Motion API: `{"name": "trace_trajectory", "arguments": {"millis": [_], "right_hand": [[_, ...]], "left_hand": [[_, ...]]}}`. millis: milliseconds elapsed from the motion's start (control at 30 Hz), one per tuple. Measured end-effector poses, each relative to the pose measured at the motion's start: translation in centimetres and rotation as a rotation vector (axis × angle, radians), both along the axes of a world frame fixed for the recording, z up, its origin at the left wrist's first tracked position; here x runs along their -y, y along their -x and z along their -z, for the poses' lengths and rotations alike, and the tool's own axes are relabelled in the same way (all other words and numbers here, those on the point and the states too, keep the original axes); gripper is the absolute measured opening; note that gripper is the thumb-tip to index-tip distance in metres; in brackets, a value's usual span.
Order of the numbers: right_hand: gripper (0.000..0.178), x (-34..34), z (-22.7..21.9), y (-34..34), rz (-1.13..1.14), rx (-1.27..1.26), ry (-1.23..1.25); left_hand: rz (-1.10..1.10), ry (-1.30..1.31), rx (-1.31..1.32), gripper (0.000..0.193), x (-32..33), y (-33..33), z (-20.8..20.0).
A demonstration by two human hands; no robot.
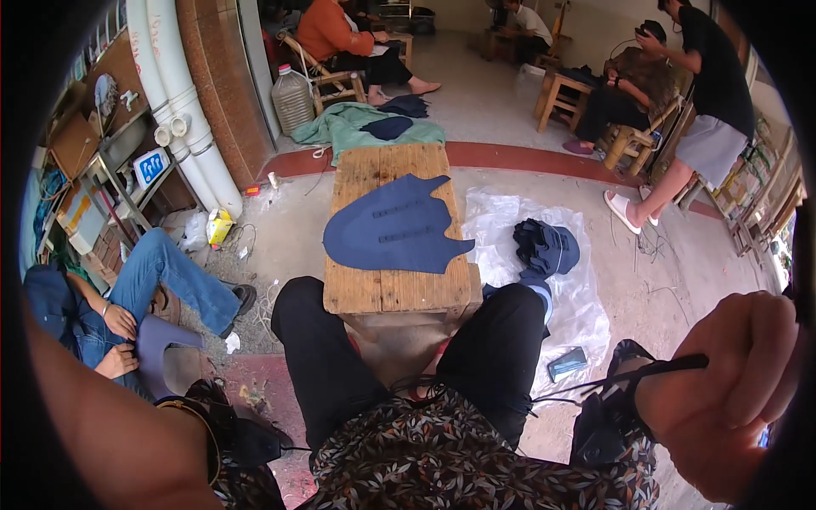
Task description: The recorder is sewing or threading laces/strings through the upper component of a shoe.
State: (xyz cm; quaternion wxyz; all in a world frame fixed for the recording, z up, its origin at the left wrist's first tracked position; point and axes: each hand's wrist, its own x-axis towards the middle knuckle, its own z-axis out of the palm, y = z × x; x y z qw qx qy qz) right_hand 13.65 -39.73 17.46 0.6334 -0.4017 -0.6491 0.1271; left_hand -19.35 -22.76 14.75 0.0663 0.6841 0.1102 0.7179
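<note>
Raised close at the lower right, my right hand point(722, 391) has its fingers curled closed; what they hold, if anything, is hidden. A black strap point(654, 369) runs from the wrist to that hand. My left hand point(110, 425) looms at the lower left with a bracelet at its wrist, its fingers out of sight. Beyond my knees, a navy blue fabric piece point(391, 225) lies flat on a small wooden bench point(382, 293). It has one rounded end, a notched end and two dark marked strips. Neither hand touches it.
Right of the bench, a bundle of dark blue fabric pieces point(548, 246) and a phone point(567, 364) lie on clear plastic sheeting point(586, 297). A person in jeans point(183, 280) sits at left near white pipes point(183, 102). Other people sit or stand behind; green cloth point(340, 123) lies beyond the bench.
</note>
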Motion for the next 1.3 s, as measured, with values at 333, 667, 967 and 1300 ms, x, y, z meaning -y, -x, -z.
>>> {"name": "trace_trajectory", "arguments": {"millis": [333, 667, 967, 1300], "right_hand": [[0.041, -2.7, -1.5, 1.1, -0.246, 0.055, 0.028], [0.045, -2.7, -2.2, -2.2, -0.514, 0.148, 0.033], [0.051, -4.4, -4.7, -3.2, -0.702, 0.249, -0.005], [0.057, -6.3, -5.5, -1.6, -0.986, 0.395, -0.045]], "left_hand": [[0.008, -0.030, -0.019, 0.064, -0.8, 0.5, 0.0], [-0.012, -0.087, -0.014, 0.063, -2.2, 0.9, -0.9], [0.013, -0.192, -0.019, 0.062, -4.7, 0.6, -3.6], [-0.048, -0.308, -0.025, 0.060, -5.0, 2.7, -5.2]]}}
